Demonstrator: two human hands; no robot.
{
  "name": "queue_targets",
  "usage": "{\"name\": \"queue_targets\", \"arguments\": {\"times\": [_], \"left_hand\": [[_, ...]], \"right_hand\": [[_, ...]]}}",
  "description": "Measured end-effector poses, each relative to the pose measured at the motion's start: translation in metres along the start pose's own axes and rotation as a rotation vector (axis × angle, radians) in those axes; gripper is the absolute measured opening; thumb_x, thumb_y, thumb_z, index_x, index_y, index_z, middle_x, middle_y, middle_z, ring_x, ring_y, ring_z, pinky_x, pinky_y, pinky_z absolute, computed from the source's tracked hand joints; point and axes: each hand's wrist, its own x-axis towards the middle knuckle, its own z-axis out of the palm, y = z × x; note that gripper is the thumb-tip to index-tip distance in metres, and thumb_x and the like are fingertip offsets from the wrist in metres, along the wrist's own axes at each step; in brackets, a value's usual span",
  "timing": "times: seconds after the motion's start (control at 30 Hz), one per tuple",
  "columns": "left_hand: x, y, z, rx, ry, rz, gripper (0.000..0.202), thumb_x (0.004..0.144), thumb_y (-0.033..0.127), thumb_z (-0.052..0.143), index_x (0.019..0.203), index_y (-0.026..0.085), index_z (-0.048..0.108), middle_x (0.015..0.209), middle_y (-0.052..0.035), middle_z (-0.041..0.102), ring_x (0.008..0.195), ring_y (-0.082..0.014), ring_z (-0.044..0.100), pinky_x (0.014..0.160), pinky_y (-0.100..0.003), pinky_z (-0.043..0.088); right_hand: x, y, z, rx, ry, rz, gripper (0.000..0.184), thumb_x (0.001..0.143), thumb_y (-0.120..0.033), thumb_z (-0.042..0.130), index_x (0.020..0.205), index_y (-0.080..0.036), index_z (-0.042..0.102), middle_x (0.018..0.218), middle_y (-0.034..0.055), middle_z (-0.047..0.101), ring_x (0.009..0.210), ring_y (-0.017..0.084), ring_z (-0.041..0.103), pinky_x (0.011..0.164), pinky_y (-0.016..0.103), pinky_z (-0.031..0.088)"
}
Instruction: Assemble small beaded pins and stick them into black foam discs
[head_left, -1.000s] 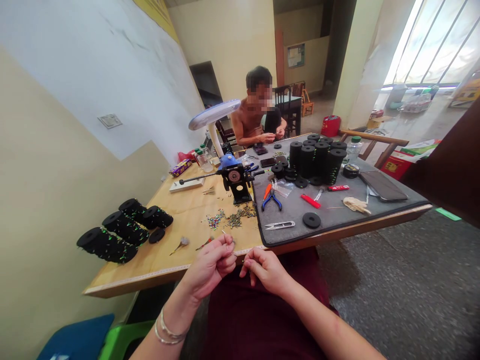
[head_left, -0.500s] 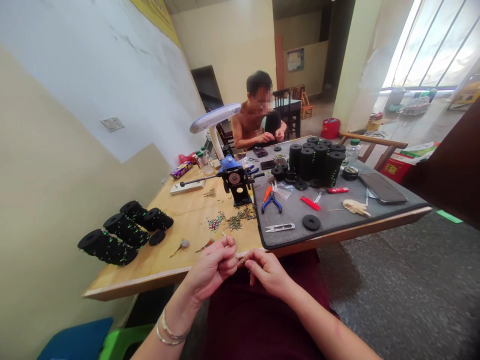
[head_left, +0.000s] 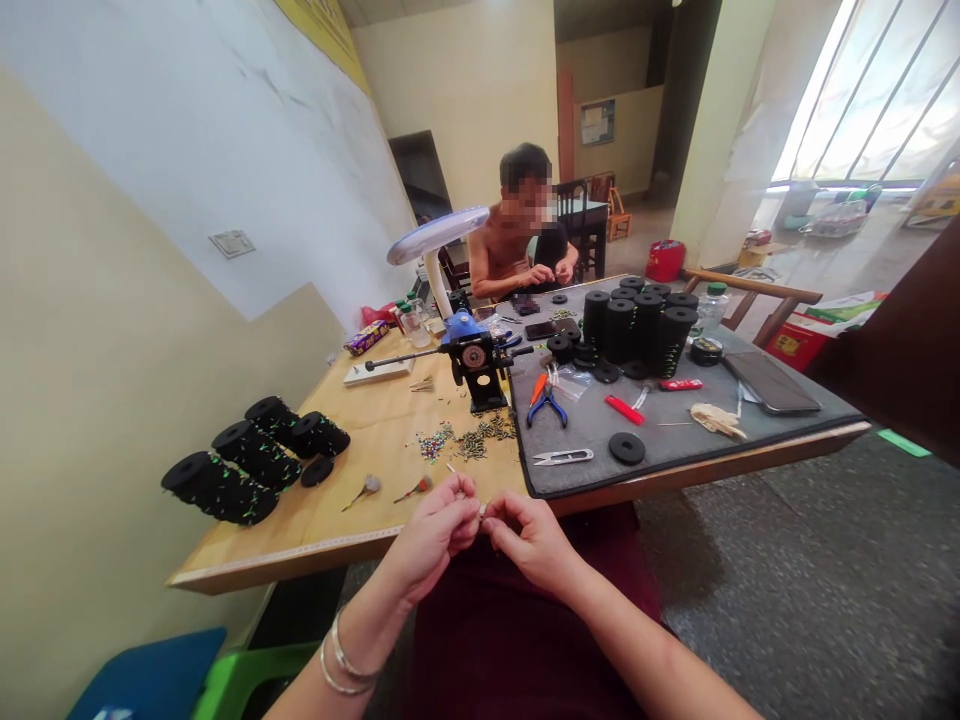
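Over the table's front edge my left hand [head_left: 444, 520] is closed, fingers curled in, with a thin pale stick-like end poking up past its fingertips. Close against it, my right hand [head_left: 525, 530] pinches with thumb and forefinger. Something tiny and pale shows where the fingertips meet, too small to name. Just beyond lie a red-tipped tuft [head_left: 416, 488] and a grey-tipped tuft [head_left: 366, 490] on thin stems. Behind them are heaps of small metallic pieces [head_left: 480, 438] and coloured beads [head_left: 435, 441].
A black winding device [head_left: 480, 375] stands mid-table before a lamp [head_left: 439, 235]. Stacked black foam spools [head_left: 620, 330] stand on the grey mat [head_left: 720, 455], with pliers [head_left: 547, 402], snips [head_left: 564, 457] and a foam disc [head_left: 626, 448]. More spools [head_left: 225, 485] lie left. A person [head_left: 517, 240] sits opposite.
My right hand has risen slightly and its fingertips are drawn together at my left hand. The whole view has shifted a little.
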Motion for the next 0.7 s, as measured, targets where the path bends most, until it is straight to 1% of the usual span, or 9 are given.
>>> {"name": "queue_targets", "arguments": {"times": [0.07,0.2,0.37,0.47,0.53,0.63,0.7], "left_hand": [[0.001,0.0,0.0,0.007,0.006,0.008,0.018,0.074,0.021,0.057,0.079,0.019,0.04,0.052,0.0107,0.029,0.044,-0.0035,0.021,0.045,-0.02,0.013],[0.002,0.002,-0.002,0.011,0.014,0.026,0.019,0.074,0.023,0.058,0.079,0.019,0.04,0.053,0.0104,0.031,0.045,-0.0037,0.023,0.046,-0.02,0.015],[0.0,0.004,-0.002,0.015,0.014,0.01,0.021,0.073,0.024,0.059,0.079,0.019,0.039,0.053,0.0103,0.031,0.045,-0.0034,0.025,0.046,-0.02,0.016],[0.0,0.005,0.0,0.023,0.006,0.006,0.021,0.073,0.024,0.059,0.079,0.019,0.039,0.053,0.0105,0.031,0.045,-0.0034,0.024,0.046,-0.02,0.016],[0.0,0.005,0.001,0.03,0.004,0.005,0.021,0.072,0.025,0.059,0.079,0.019,0.039,0.053,0.0105,0.031,0.045,-0.0036,0.024,0.046,-0.02,0.015],[0.001,0.005,0.002,0.071,0.004,0.007,0.02,0.073,0.025,0.058,0.078,0.019,0.039,0.051,0.0109,0.031,0.044,-0.0041,0.024,0.046,-0.02,0.016],[0.002,0.003,0.001,0.132,0.024,0.032,0.018,0.073,0.024,0.057,0.077,0.019,0.04,0.051,0.0106,0.032,0.045,-0.0046,0.026,0.046,-0.02,0.017]], "right_hand": [[-0.001,0.002,-0.001,-0.001,-0.014,0.014,0.012,0.084,-0.023,0.051,0.074,-0.018,0.056,0.059,-0.0035,0.056,0.05,0.009,0.048,0.053,0.02,0.039],[-0.005,0.009,0.0,0.074,-0.063,0.086,0.018,0.088,-0.028,0.046,0.077,-0.018,0.055,0.063,-0.0028,0.058,0.041,0.006,0.043,0.044,0.018,0.034],[-0.009,0.016,0.0,0.125,-0.071,0.121,0.024,0.089,-0.034,0.046,0.076,-0.017,0.056,0.062,-0.0029,0.055,0.039,0.005,0.042,0.042,0.018,0.033],[-0.01,0.017,-0.002,0.129,-0.081,0.127,0.024,0.089,-0.035,0.047,0.076,-0.016,0.057,0.061,-0.0033,0.054,0.04,0.005,0.041,0.042,0.017,0.032],[-0.01,0.017,-0.004,0.15,-0.092,0.136,0.023,0.088,-0.035,0.048,0.077,-0.016,0.057,0.063,-0.0025,0.056,0.04,0.005,0.041,0.042,0.017,0.032],[-0.009,0.014,-0.004,0.262,-0.122,0.153,0.018,0.086,-0.034,0.05,0.082,-0.017,0.055,0.073,-0.0001,0.063,0.041,0.005,0.042,0.042,0.018,0.034],[-0.006,0.01,-0.003,0.324,-0.141,0.163,0.017,0.085,-0.034,0.05,0.088,-0.018,0.053,0.074,0.0,0.064,0.041,0.006,0.042,0.042,0.018,0.034]]}}
